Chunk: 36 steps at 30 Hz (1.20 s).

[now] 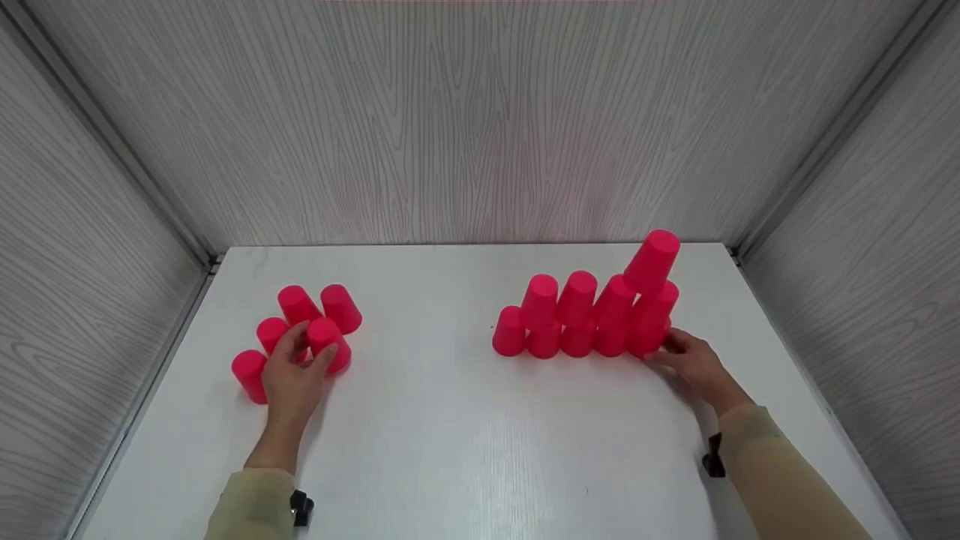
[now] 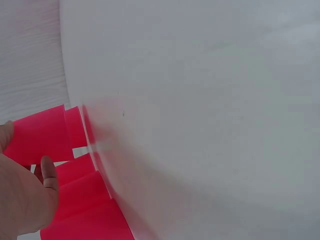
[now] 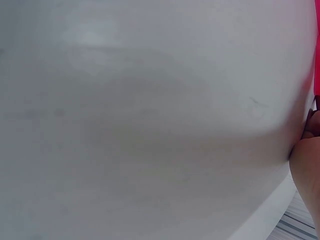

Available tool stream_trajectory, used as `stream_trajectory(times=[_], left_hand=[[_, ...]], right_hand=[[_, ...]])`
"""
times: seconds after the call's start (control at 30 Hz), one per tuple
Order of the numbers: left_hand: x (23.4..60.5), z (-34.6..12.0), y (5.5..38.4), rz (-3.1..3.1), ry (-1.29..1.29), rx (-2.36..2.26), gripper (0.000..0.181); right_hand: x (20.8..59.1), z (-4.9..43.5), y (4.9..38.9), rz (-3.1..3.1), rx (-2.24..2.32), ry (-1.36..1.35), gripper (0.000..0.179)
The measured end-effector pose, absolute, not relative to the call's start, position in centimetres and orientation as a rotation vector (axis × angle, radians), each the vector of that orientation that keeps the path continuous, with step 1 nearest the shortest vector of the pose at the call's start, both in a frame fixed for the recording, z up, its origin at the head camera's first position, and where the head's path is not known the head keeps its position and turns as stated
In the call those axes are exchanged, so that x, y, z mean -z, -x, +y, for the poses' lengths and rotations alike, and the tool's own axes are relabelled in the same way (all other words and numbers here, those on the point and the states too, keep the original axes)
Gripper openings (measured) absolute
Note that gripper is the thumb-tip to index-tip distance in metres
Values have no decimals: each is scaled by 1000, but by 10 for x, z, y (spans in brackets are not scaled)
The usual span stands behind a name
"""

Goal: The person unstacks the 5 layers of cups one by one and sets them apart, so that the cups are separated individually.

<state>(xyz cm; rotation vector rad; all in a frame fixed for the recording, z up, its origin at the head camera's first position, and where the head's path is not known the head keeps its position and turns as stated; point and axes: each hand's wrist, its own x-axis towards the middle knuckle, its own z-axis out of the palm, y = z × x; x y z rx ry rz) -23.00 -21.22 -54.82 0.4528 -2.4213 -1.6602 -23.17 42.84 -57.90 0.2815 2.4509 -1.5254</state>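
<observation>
Between the thumb and fingers of my left hand (image 1: 295, 386) is a red cup (image 1: 330, 346), turned upside down, in the cluster at the left. The left wrist view shows this held cup (image 2: 42, 134) with other cups (image 2: 92, 222) close below it. On the right, red upside-down cups (image 1: 540, 300) form a stepped stack, with a single cup (image 1: 652, 261) highest at its right end. My right hand (image 1: 701, 367) holds the base of the rightmost bottom cup (image 1: 646, 337), thumb in front. Only its edge shows in the right wrist view, so the fingertips are partly hidden.
Several other red cups stand upside down around the left hand, among them a back cup (image 1: 341, 307) and a front-left cup (image 1: 250, 375). The white table (image 1: 450, 420) is bounded by grey wood-grain panels (image 1: 480, 127) at the back and both sides.
</observation>
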Motion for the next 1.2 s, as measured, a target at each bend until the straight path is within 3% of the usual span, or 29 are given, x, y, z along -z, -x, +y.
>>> stream_trajectory(times=[1.2], left_hand=[[568, -219, 243, -2424, -418, 1601, 81]], right_hand=[[579, 428, 231, 2437, 1550, -265, 84]])
